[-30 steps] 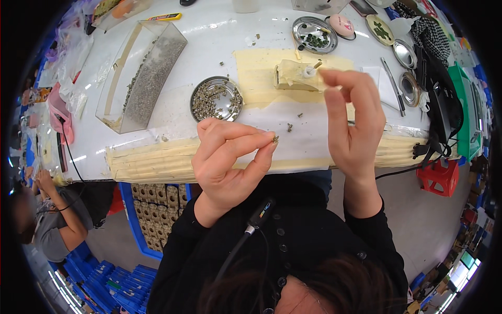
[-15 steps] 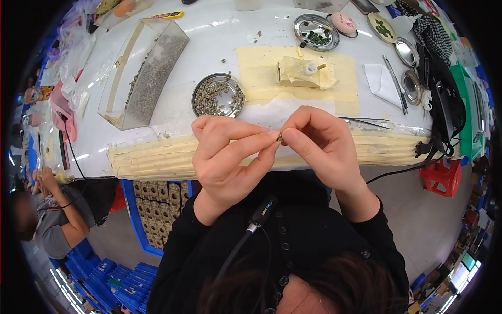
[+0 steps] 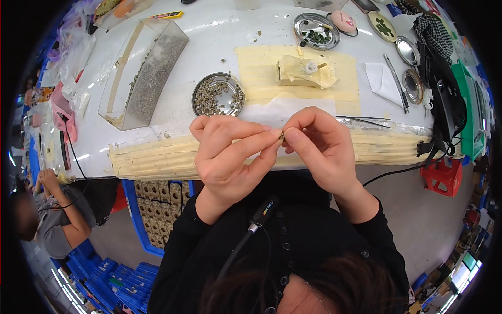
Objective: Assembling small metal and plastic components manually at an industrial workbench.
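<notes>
Between the fingertips of both hands sits a small metallic piece (image 3: 282,137), mostly covered and too small to name. My left hand (image 3: 235,154) pinches it from the left, thumb and forefinger pressed together. From the other side my right hand (image 3: 323,149) is closed on it with thumb and bent fingers. Just beyond my left hand stands a round metal dish (image 3: 228,109) holding many small metallic parts. Farther off lies a tape-covered block (image 3: 293,78) with a small white cup (image 3: 310,68) and a short stick on it.
A clear bin (image 3: 112,97) of tiny grey parts stands at left. Metal plates (image 3: 334,44) with green pieces lie far right, near tweezers (image 3: 396,83) and white paper. Padding (image 3: 157,157) lines the table edge. A blue crate (image 3: 133,209) is below; another person (image 3: 73,225) sits left.
Both hands have shifted very slightly to the right together, still pinching the small metallic piece. Nothing else has visibly moved on the table.
</notes>
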Tool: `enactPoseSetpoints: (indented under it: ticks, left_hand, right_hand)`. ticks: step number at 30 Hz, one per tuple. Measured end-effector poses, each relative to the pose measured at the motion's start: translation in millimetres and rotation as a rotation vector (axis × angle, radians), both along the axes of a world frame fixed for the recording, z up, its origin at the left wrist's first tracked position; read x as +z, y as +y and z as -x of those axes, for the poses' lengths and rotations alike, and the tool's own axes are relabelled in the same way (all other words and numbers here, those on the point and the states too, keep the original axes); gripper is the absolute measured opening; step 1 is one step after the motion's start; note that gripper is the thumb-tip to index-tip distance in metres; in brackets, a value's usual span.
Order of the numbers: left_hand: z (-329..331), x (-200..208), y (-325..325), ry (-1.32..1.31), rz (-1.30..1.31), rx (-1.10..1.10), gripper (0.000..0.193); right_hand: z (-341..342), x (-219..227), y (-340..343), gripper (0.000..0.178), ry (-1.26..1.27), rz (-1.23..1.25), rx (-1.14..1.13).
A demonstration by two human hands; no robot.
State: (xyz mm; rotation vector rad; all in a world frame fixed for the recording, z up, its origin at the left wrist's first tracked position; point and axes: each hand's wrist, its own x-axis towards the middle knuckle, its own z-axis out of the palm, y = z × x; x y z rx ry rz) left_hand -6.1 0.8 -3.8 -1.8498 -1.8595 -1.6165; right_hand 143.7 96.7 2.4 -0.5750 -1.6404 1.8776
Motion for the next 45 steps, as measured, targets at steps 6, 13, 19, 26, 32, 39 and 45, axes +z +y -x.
enactPoseSetpoints:
  ticks: [6, 13, 19, 26, 32, 39, 45]
  left_hand:
    - [0, -5, 2, -0.14, -0.006, -0.058, 0.027]
    - [1, -2, 1, -0.031, 0.007, -0.033, 0.027]
    - [1, -7, 3, -0.165, -0.003, -0.093, 0.027]
    - [-1, 0, -1, 0.055, 0.025, 0.009, 0.027]
    - [2, -11, 3, -0.288, 0.02, -0.167, 0.027]
    - [0, -1, 1, -0.017, 0.025, -0.028, 0.027]
    - [2, -8, 2, -0.189, 0.023, -0.145, 0.026]
  right_hand:
    - [-2, 3, 1, 0.011, 0.056, 0.366, 0.11]
    - [-3, 1, 1, 0.013, 0.046, 0.218, 0.091]
    - [-4, 2, 0, 0.011, 0.082, 0.423, 0.123]
    - [-2, -6, -6, 0.011, -0.03, -0.402, -0.11]
    - [-6, -4, 8, 0.012, 0.104, 0.693, 0.26]
    - [-4, -1, -7, 0.011, 0.124, 0.245, 0.031]
    - [-7, -7, 6, 0.01, 0.149, 0.645, 0.228]
